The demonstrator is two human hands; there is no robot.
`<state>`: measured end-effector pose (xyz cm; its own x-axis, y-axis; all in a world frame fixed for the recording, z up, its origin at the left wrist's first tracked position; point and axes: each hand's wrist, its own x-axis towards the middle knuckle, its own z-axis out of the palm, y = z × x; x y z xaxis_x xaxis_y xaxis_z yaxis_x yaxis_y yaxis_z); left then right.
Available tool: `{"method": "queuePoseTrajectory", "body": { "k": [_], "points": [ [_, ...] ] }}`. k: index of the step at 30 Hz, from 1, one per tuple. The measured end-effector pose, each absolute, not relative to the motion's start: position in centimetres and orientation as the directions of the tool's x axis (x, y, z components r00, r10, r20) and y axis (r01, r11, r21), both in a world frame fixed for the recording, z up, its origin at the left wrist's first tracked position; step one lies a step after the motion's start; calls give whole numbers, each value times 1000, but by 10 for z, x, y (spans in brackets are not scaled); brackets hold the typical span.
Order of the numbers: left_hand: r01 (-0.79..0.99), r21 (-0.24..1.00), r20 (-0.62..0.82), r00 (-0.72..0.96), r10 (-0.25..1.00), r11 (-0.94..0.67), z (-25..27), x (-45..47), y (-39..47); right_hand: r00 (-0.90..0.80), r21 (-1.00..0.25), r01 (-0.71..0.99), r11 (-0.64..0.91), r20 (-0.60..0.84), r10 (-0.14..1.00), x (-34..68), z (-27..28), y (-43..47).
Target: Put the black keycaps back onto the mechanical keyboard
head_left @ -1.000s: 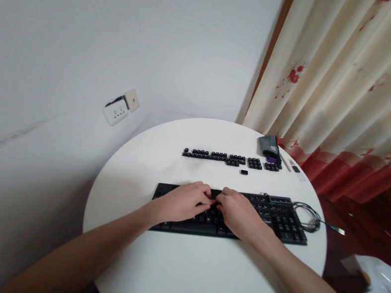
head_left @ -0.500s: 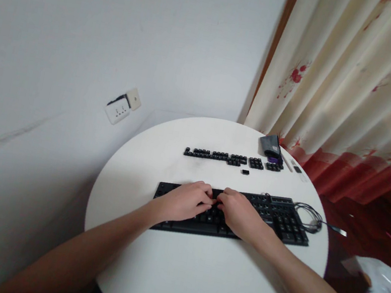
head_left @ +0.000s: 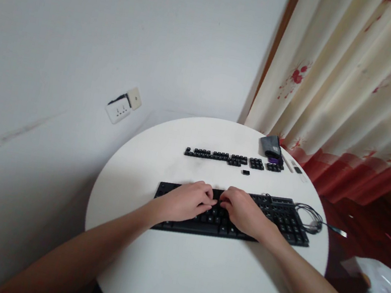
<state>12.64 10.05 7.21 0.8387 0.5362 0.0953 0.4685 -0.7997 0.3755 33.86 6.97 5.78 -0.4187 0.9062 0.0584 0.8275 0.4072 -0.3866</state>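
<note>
A black keyboard (head_left: 204, 228) lies across the white round table, with some of its upper keys removed. Over its middle, my left hand (head_left: 191, 200) rests with curled fingers, thumb and fingertips close together at the upper rows. My right hand (head_left: 241, 210) is just to the right, also closed, its fingertips bent down onto the keys. Anything pinched in either hand is too small or hidden to make out. A narrow gap separates the two hands' fingertips. Behind the keyboard, loose black keycaps (head_left: 216, 156) are laid out in rows, and one separate keycap (head_left: 246, 172) sits nearer.
The keyboard's coiled cable (head_left: 313, 222) hangs its plug past the right edge of the table (head_left: 195, 278). A grey pouch (head_left: 270, 146) and small items lie at the back right. A wall stands at left, a curtain (head_left: 343, 81) at right, plastic bags (head_left: 382, 288) below.
My right hand has shifted slightly right, opening a gap between it and my left hand. My left hand stays almost in place.
</note>
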Motion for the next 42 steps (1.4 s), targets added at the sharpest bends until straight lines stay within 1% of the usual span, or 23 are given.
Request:
{"method": "queuePoseTrajectory", "body": {
  "k": [3,5,10,12,17,21,24,26,29,33,36,39,42],
  "points": [
    [464,378,103,839,535,-801,72,126,101,-429,-358,840,409,27,903,337,57,69],
    [463,379,105,839,534,-802,71,126,101,-427,-311,858,409,12,904,334,58,67],
    [464,363,100,843,529,-808,69,127,102,-422,-99,902,420,6,907,319,64,57],
    [470,351,96,842,531,-810,68,127,103,-428,-48,903,427,-4,904,315,66,55],
    [484,295,81,846,527,-824,70,127,101,-422,-60,906,419,-51,905,316,72,53],
    [478,169,70,867,494,-862,75,125,91,-480,-24,877,479,-51,876,317,76,44],
    [482,66,74,871,486,-874,77,125,84,-484,15,874,486,-73,872,315,77,38],
    [493,27,79,866,494,-869,77,126,81,-480,34,874,484,-87,873,313,78,37],
    [502,6,87,862,500,-865,75,129,80,-476,53,875,482,-93,874,310,78,37],
    [514,20,85,854,514,-858,73,133,80,-485,75,867,493,-99,869,308,75,37],
    [505,87,105,853,512,-859,73,134,83,-486,51,869,492,-91,869,308,73,37],
    [485,187,121,851,510,-854,72,133,89,-473,-29,881,472,-58,879,312,73,40],
    [490,263,146,831,537,-831,70,133,96,-421,-137,898,419,15,907,322,73,50]
  ]
}}
